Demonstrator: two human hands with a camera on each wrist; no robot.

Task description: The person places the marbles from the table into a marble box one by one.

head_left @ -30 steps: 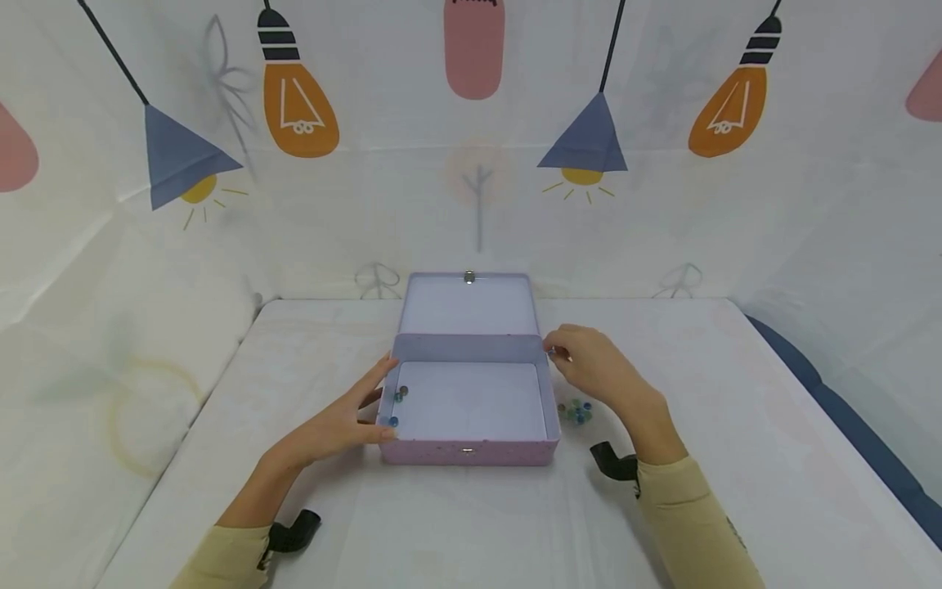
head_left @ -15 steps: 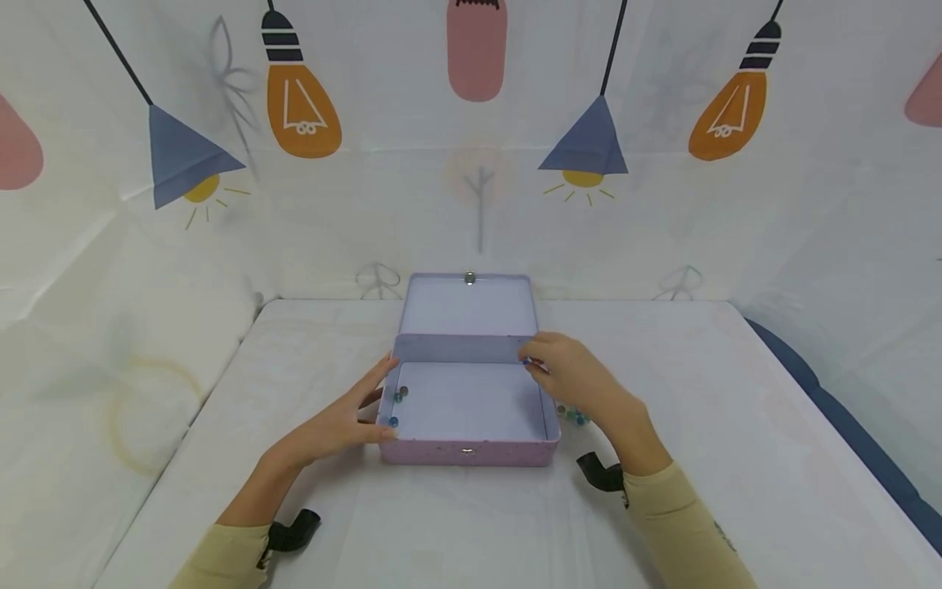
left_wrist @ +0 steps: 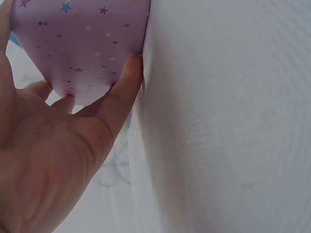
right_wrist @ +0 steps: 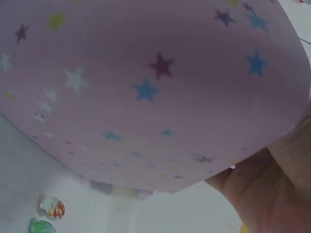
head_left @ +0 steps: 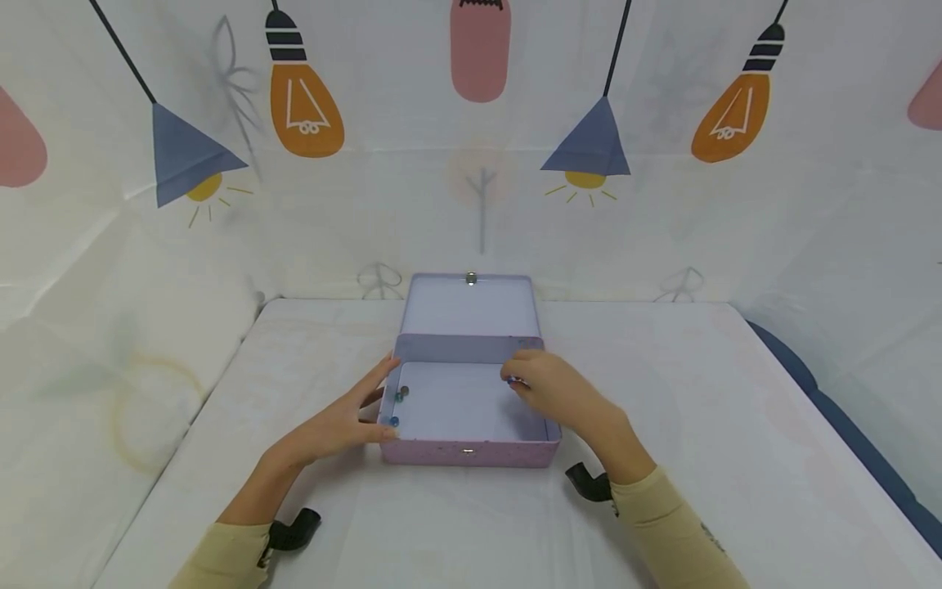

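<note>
A purple box stands on the table with its lid tipped back. Stars dot its outer wall. Inside, a few glass marbles lie along the left wall. My left hand rests on the box's left side, fingers spread and fairly straight, thumb at the front corner. Over the right part of the box floor, my right hand pinches a small blue marble, partly hidden by the fingers. In the right wrist view, the box wall covers most of this hand.
Beside the box's right side, an orange-and-clear marble and a green marble lie on the white-covered table. The head view hides these behind the right arm. A patterned cloth hangs behind the table.
My right hand has moved left and toward me, from above the box's right rim to over its inside, carrying the marble. The left hand stays on the box.
</note>
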